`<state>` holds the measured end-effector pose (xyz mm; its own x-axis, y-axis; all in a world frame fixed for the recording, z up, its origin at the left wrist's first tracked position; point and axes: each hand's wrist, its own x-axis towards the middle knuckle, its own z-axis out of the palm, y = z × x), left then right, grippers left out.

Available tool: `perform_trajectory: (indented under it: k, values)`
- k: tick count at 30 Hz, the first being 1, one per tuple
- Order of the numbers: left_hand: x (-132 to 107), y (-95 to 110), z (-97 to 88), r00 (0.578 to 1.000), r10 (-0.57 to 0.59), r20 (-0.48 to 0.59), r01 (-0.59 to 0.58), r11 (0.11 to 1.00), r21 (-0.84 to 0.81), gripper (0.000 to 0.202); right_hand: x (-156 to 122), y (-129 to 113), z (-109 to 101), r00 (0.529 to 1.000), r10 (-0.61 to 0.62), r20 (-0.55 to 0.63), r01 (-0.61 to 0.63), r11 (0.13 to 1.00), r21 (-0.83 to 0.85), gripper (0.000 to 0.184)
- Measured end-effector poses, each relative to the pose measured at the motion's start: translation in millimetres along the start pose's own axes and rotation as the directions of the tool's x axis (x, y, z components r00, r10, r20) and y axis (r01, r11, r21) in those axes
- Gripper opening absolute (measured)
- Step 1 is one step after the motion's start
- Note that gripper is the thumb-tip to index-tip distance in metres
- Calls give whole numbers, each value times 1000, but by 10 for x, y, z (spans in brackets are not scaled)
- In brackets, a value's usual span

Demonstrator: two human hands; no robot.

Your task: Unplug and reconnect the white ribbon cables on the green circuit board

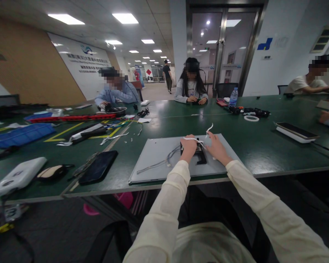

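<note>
My left hand point(189, 147) is closed at the left side of a black device point(201, 157) with a flat, bracket-like end. A thin white strip point(194, 139) runs across the fingers of that hand toward the right. My right hand point(217, 147) has its fingers bent together around the white strip, and a loose end curls upward above them. A grey cable point(153, 166) leads left from the device and ends in a small pale connector. All of this rests on a light grey panel point(146, 155). My fingers partly hide the device.
A dark phone point(98, 167), a computer mouse point(52, 172) and a white case point(18, 176) lie to the left. Beyond are a blue tray point(22, 134) and scattered white scraps. A water bottle point(233, 97) and a tape roll point(251, 118) stand farther right. Several people are around the green table point(263, 146).
</note>
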<state>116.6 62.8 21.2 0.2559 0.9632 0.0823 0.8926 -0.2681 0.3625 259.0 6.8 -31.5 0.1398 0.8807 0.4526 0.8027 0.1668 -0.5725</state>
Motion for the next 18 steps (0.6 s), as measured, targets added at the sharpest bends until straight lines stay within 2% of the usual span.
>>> perform_trajectory:
  k: [3, 5, 7, 9, 11, 12, 13, 15, 17, 18]
  values:
    - [31, -37, 31, 997, -12, -77, 8, 999, -48, 14, 73, 46, -27, 994, 74, -76, -49, 957, 287, 45]
    - [39, -83, 21, 992, 13, -124, -27, 994, -105, 20, 104, 38, -53, 989, 135, -55, -91, 867, 491, 33]
    - [21, -138, -21, 981, 47, -187, -79, 983, -166, 33, 103, -7, -84, 984, 170, 59, -165, 723, 671, 33]
    - [-33, -188, -81, 963, 74, -259, -131, 968, -212, 37, 72, -74, -117, 967, 144, 211, -255, 576, 777, 36]
    - [-124, -221, -139, 943, 72, -325, -190, 919, -346, 36, 23, -141, -149, 943, 57, 329, -313, 493, 812, 35]
    - [-182, -231, -161, 938, 52, -342, -216, 860, -462, 35, -1, -169, -164, 928, -5, 373, -325, 482, 814, 34]
    - [-245, -239, -178, 945, 23, -327, -220, 783, -582, 34, -23, -190, -178, 909, -66, 411, -331, 485, 809, 33]
    - [-376, -251, -194, 977, 3, -213, -163, 655, -738, 37, -54, -217, -200, 875, -152, 460, -329, 511, 794, 33]
    - [-491, -263, -193, 994, 71, -80, -107, 657, -747, 37, -62, -227, -219, 863, -171, 475, -320, 541, 777, 35]
    - [-537, -270, -189, 993, 109, -55, -115, 680, -724, 34, -59, -227, -228, 868, -164, 469, -308, 563, 767, 36]
